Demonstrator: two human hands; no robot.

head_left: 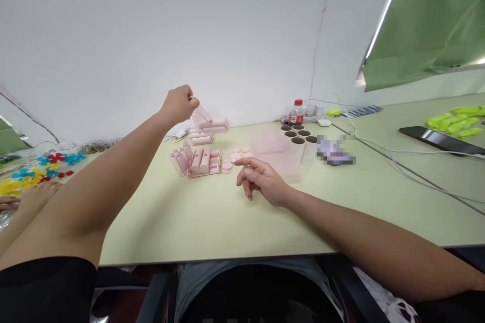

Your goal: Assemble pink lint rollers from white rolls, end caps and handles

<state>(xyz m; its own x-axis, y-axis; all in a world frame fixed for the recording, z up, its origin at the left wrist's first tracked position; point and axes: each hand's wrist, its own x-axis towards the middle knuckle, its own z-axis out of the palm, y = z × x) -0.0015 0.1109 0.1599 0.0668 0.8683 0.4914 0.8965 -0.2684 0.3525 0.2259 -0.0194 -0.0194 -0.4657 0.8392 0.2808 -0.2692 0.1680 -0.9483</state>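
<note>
Plain white wall (227,35) behind a pale green worktop (227,227), with a green blind (428,25) at upper right and a dark seam crossing the worktop's right side. Left hand (181,103) raised over the middle of the back edge, closed on a pink piece (204,114), fingers pinched at its upper end. Just below, a blurred pink roll (215,124); cannot tell whether also held. Beneath, near the back edge, another roll in pink (201,140) on the worktop.

Closer to the front edge, a pink frame (215,162) with two fat rolls (204,161) set side by side, and a cluster of slim pink tubes (180,160) just beside on the left. To the right, small pink discs (226,166) lying flat. Right hand (261,181) over the middle of the worktop, empty, fingers loosely curled, index finger stretched towards the discs. Beyond, pale pink blocks (271,142), then six dark-topped tubes (298,140), with a pixelated package (335,154) beside.

Along the back edge, a red-capped bottle (296,113) near plugs. Towards the right edge, white cables, a dark tablet (441,141) and yellow-green bundles (452,122). By the left edge, bright flower pieces (56,158) next to another person's hand (40,197).
</note>
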